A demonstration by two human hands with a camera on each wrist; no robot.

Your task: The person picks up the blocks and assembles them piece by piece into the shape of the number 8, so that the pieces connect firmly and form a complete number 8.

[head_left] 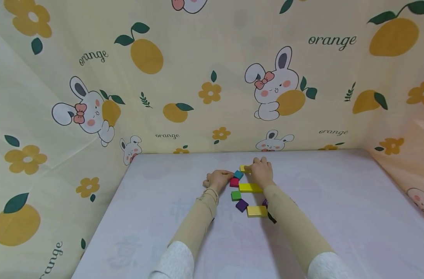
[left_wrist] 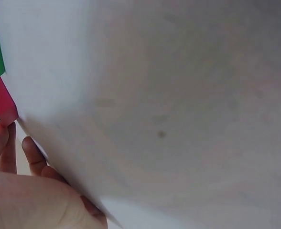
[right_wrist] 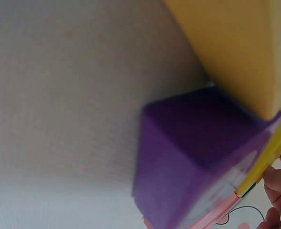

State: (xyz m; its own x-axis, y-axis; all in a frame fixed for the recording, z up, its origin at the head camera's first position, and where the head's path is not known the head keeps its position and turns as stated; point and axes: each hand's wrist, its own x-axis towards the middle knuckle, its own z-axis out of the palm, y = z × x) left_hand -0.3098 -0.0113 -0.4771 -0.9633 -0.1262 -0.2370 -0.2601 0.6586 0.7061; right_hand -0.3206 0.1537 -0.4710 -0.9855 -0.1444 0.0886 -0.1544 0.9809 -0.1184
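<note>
Small coloured wooden blocks lie in a looped outline on the white tabletop. My left hand (head_left: 218, 179) is at its upper left, fingertips touching the edge of a blue block (head_left: 238, 174), with a red block (head_left: 234, 182) just below. In the left wrist view, the fingers (left_wrist: 7, 148) reach past the end of the red block (left_wrist: 3, 102). At the top, my right hand (head_left: 262, 171) holds a yellow block (head_left: 243, 168) by its right part; the fingers cover some of it. The right wrist view shows this hand (right_wrist: 279, 186) only at its edge, beyond a purple block (right_wrist: 178, 162).
A long yellow block (head_left: 250, 188) lies across the middle. Below are a green block (head_left: 236, 195), a purple block (head_left: 242, 205) and a pale yellow block (head_left: 257, 211). The right forearm partly hides a dark block (head_left: 272, 219). Patterned cloth (head_left: 184, 77) hangs behind the tabletop (head_left: 145, 217).
</note>
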